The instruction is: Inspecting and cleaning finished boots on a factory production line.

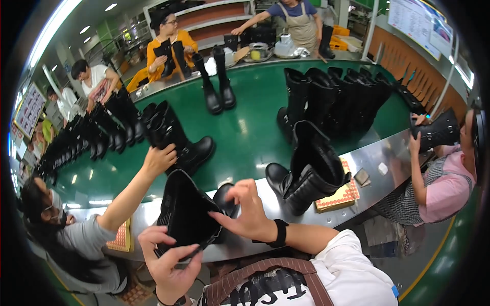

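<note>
A tall black boot (190,204) stands right in front of me at the metal edge, its shaft opening gaping toward me. My left hand (171,262) pinches the near left part of the shaft rim. The thumb of my right hand (246,211) touches the right side of the opening, while its curled fingers are raised apart from the thumb, with nothing visible between them. Part of the boot's rounded toe shows beyond my right hand. Another black boot (314,176), with a wide-open shaft, stands to the right, near that hand.
A green conveyor belt (250,137) carries several black boots (347,97). At left, a co-worker's hand (161,159) grips a boot (173,132). A sticker sheet (337,199) lies on the metal ledge (375,158) at right. Other people handle boots around the belt.
</note>
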Demonstrator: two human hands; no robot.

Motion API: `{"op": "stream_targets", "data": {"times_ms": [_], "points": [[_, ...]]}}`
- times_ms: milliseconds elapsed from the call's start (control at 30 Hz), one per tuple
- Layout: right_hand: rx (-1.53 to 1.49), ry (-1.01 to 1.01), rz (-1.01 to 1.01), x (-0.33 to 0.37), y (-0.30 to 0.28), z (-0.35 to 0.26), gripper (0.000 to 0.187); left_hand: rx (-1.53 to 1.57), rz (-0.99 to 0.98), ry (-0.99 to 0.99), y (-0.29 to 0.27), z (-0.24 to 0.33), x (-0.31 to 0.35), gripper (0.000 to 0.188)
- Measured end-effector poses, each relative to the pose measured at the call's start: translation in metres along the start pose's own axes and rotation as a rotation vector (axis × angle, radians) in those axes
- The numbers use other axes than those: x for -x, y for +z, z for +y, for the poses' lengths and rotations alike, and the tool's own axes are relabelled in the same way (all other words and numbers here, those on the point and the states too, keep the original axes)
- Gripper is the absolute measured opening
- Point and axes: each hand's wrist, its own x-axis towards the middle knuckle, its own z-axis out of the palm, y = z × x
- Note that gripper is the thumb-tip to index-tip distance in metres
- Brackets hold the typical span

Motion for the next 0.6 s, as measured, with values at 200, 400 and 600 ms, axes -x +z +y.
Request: {"op": "stream_targets", "data": {"times_ms": [200,400,600], "points": [[-0.027,0.049,-0.28,-0.007,0.005,0.033,0.041,-0.158,0.44,0.004,0.047,-0.035,-0.028,0.05],[-0.129,0.153,-0.467,0.021,-0.012,0.04,0.07,0.121,0.53,0.057,0.065,-0.056,-0.012,0.099],[-0.029,0.325,-0.597,0.045,-0.032,0.057,0.019,0.94,0.447,0.42,-0.031,-0.007,-0.002,0.059]]}}
